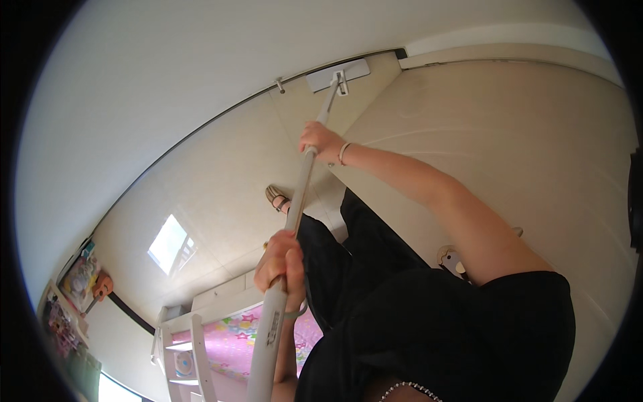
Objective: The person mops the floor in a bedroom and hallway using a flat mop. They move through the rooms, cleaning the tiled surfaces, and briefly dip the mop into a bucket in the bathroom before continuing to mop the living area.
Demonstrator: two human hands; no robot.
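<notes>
- Mop [295, 201] in both our hands, its flat head [338, 74] down on the tiled floor [221, 181] against the wall [167, 74].
- Right hand [319, 139] grips the pole high; left hand [281, 262] clenches it lower.

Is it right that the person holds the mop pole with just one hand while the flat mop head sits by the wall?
Not quite. The head view shows both hands on the mop pole: the right hand higher up, the left hand lower. The flat mop head does sit by the wall.
</notes>
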